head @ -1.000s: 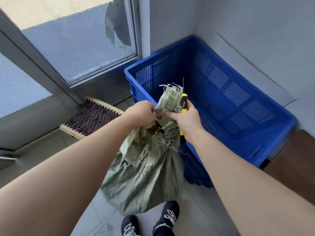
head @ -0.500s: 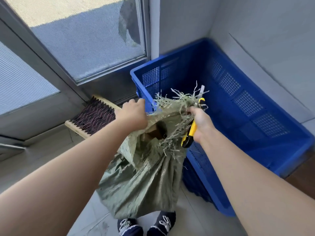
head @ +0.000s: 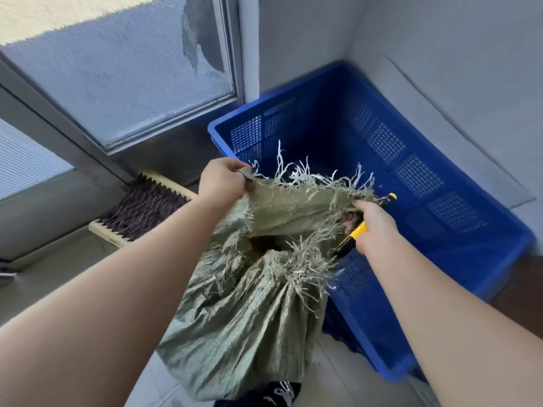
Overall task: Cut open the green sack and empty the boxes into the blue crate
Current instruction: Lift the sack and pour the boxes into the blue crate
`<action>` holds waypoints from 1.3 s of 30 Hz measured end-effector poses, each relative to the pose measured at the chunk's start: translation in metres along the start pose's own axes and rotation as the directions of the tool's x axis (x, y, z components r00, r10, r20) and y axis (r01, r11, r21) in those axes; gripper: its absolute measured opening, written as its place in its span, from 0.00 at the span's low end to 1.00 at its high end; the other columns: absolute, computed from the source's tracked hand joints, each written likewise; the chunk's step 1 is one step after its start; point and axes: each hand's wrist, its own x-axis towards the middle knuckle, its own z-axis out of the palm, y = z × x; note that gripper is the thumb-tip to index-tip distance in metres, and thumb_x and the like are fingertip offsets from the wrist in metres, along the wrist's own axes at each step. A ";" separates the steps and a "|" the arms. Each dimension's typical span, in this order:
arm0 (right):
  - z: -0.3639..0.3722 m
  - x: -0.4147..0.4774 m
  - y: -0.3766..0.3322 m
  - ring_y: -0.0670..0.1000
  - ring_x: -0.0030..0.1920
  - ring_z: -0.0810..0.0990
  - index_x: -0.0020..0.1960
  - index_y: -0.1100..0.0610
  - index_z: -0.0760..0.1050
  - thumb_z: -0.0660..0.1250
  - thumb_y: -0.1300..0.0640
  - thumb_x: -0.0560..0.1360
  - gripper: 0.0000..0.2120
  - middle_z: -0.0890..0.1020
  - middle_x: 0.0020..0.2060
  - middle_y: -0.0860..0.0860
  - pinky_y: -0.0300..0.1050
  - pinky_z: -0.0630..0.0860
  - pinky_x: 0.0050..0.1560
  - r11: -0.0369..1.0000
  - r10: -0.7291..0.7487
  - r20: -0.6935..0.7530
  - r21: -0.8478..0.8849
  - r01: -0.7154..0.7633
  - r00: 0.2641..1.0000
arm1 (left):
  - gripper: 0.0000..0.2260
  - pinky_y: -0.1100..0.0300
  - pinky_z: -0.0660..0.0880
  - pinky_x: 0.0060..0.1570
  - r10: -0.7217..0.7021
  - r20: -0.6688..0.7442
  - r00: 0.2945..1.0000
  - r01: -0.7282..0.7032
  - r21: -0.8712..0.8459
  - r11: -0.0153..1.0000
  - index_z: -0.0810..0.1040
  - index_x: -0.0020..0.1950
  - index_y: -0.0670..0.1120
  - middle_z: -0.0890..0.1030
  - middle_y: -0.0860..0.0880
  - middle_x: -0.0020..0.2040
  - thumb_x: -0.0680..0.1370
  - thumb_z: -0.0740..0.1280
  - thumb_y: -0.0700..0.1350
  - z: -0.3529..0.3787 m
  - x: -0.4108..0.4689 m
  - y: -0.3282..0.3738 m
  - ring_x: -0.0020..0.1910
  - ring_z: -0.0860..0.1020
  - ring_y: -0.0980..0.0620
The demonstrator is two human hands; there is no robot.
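The green woven sack (head: 246, 324) hangs in front of me, its cut top frayed and stretched wide between my hands. My left hand (head: 221, 182) grips the left end of the torn edge. My right hand (head: 374, 227) pinches the right end and also holds a yellow and black utility knife (head: 357, 233). Through the gap a brown box (head: 260, 245) shows dimly inside. The blue crate (head: 470, 224) stands just behind and to the right of the sack, against the wall corner; its visible inside holds nothing.
A wooden brush with dark bristles (head: 141, 210) lies on the floor at the left, below a frosted glass door (head: 117, 74). Grey walls (head: 440, 39) close the corner behind the crate. My dark shoes (head: 279, 392) show under the sack.
My hands have pulled apart, stretching the sack's cut top from a bunched neck into a wide opening. The right hand with the knife moved right, over the crate's rim.
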 end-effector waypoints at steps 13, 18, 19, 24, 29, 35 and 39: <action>0.035 -0.002 0.049 0.57 0.42 0.80 0.42 0.49 0.75 0.72 0.50 0.71 0.07 0.82 0.44 0.51 0.55 0.78 0.42 0.662 -0.554 0.133 -0.529 0.531 0.822 | 0.34 0.63 0.71 0.43 0.007 0.468 0.884 -0.225 0.413 0.882 0.46 0.79 0.54 0.68 0.48 0.73 0.79 0.64 0.45 0.033 0.025 -0.016 0.45 0.74 0.57; 0.049 0.014 0.078 0.51 0.37 0.77 0.47 0.53 0.77 0.76 0.51 0.70 0.11 0.81 0.40 0.50 0.48 0.76 0.42 0.761 -0.320 0.220 -0.520 0.388 0.921 | 0.32 0.52 0.79 0.53 0.053 0.593 0.804 -0.543 0.694 0.473 0.63 0.73 0.58 0.70 0.46 0.65 0.72 0.72 0.46 0.053 0.021 -0.046 0.57 0.76 0.48; 0.048 0.019 0.083 0.51 0.38 0.77 0.47 0.54 0.77 0.77 0.50 0.69 0.13 0.80 0.39 0.49 0.48 0.76 0.44 0.745 -0.327 0.188 -0.552 0.375 0.926 | 0.26 0.51 0.79 0.53 0.052 0.592 0.804 -0.570 0.743 0.350 0.69 0.69 0.57 0.72 0.47 0.60 0.73 0.71 0.49 0.055 0.019 -0.052 0.55 0.75 0.48; 0.040 0.039 0.100 0.54 0.44 0.79 0.48 0.51 0.76 0.77 0.38 0.64 0.21 0.77 0.39 0.47 0.52 0.78 0.49 0.567 -0.309 0.137 -0.768 0.297 0.941 | 0.07 0.57 0.76 0.36 0.023 0.544 0.838 -0.545 0.836 0.067 0.80 0.52 0.47 0.78 0.51 0.38 0.77 0.64 0.39 0.065 0.018 -0.076 0.37 0.78 0.48; 0.034 0.054 0.106 0.55 0.44 0.78 0.46 0.50 0.74 0.76 0.36 0.63 0.23 0.78 0.39 0.48 0.47 0.75 0.41 0.423 -0.340 0.213 -0.835 0.351 0.916 | 0.08 0.54 0.75 0.40 0.044 0.320 0.946 -0.293 0.791 0.537 0.77 0.50 0.43 0.79 0.47 0.43 0.76 0.60 0.36 0.086 0.035 -0.077 0.44 0.80 0.44; 0.028 0.073 0.110 0.60 0.50 0.80 0.50 0.57 0.78 0.67 0.57 0.73 0.07 0.82 0.49 0.56 0.45 0.71 0.43 0.395 -0.289 0.134 -0.885 0.246 0.948 | 0.11 0.49 0.79 0.50 -0.122 0.240 0.963 0.023 0.378 0.925 0.72 0.62 0.48 0.78 0.45 0.58 0.81 0.59 0.43 0.078 0.056 -0.069 0.49 0.79 0.45; 0.021 0.074 0.110 0.61 0.51 0.78 0.52 0.59 0.75 0.65 0.59 0.75 0.07 0.77 0.46 0.55 0.48 0.70 0.45 0.592 -0.349 -0.034 -0.783 0.192 0.937 | 0.26 0.56 0.76 0.43 -0.123 0.400 0.908 -0.047 0.390 0.920 0.57 0.76 0.56 0.75 0.48 0.63 0.81 0.57 0.37 0.068 0.046 -0.071 0.50 0.79 0.44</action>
